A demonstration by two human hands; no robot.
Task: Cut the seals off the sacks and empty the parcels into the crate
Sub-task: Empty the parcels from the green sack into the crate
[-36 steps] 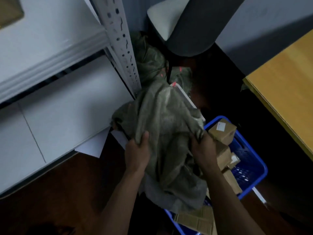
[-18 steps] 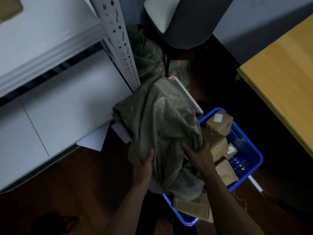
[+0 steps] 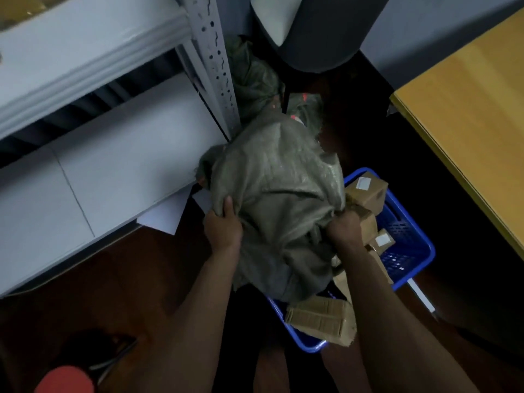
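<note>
A green woven sack (image 3: 272,194) hangs upturned over a blue plastic crate (image 3: 408,251) on the dark floor. My left hand (image 3: 224,228) grips the sack's left side. My right hand (image 3: 344,228) bunches its right side in a fist just above the crate. Brown cardboard parcels fill the crate: one with a white label (image 3: 367,191) at the far end, smaller ones (image 3: 382,241) by my right wrist, and a taped one (image 3: 320,319) at the near rim. The sack's mouth and inside are hidden.
More green sacks (image 3: 252,80) lie behind against a grey shelf post (image 3: 215,61). White shelving (image 3: 99,171) fills the left, a wooden table (image 3: 470,114) the right, a grey chair (image 3: 312,32) the back. A red round object (image 3: 65,380) sits at the lower left.
Both hands have shifted their hold on the sack and pulled it up, the right hand now clenched in the fabric. The view has moved closer and a red object has come into view.
</note>
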